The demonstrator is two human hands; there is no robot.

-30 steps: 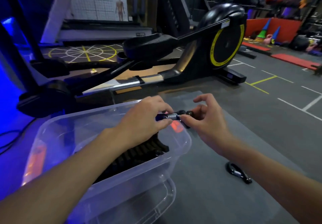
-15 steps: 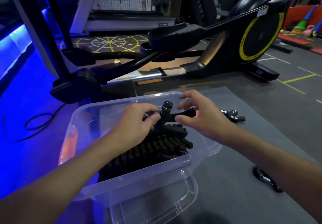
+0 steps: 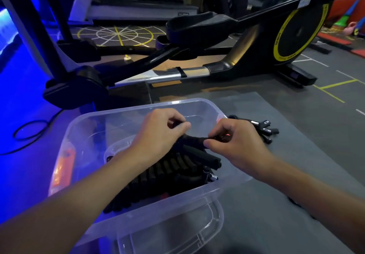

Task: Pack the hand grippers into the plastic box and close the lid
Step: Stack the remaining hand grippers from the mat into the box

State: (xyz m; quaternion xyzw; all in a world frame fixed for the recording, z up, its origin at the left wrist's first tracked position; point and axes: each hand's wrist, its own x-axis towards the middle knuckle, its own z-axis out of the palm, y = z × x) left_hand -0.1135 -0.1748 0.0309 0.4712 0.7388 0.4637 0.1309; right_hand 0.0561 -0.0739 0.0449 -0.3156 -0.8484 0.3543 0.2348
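A clear plastic box (image 3: 138, 212) stands on the grey mat in front of me. A row of black hand grippers (image 3: 162, 172) lies packed inside it. Over that row both hands hold one more black hand gripper (image 3: 194, 140). My left hand (image 3: 158, 135) pinches its left end with curled fingers. My right hand (image 3: 235, 141) pinches its right handle. A small pile of loose hand grippers (image 3: 263, 129) lies on the mat just right of the box. The clear lid (image 3: 177, 232) lies flat partly under the box's near edge.
A black elliptical trainer (image 3: 227, 42) with a yellow-ringed flywheel stands close behind the box. A black cable (image 3: 25, 135) loops on the blue-lit floor at the left. A small dark object (image 3: 294, 201) peeks from under my right forearm.
Both hands have lowered the hand gripper from above the box rim down onto the packed row. The view has shifted closer and lower.
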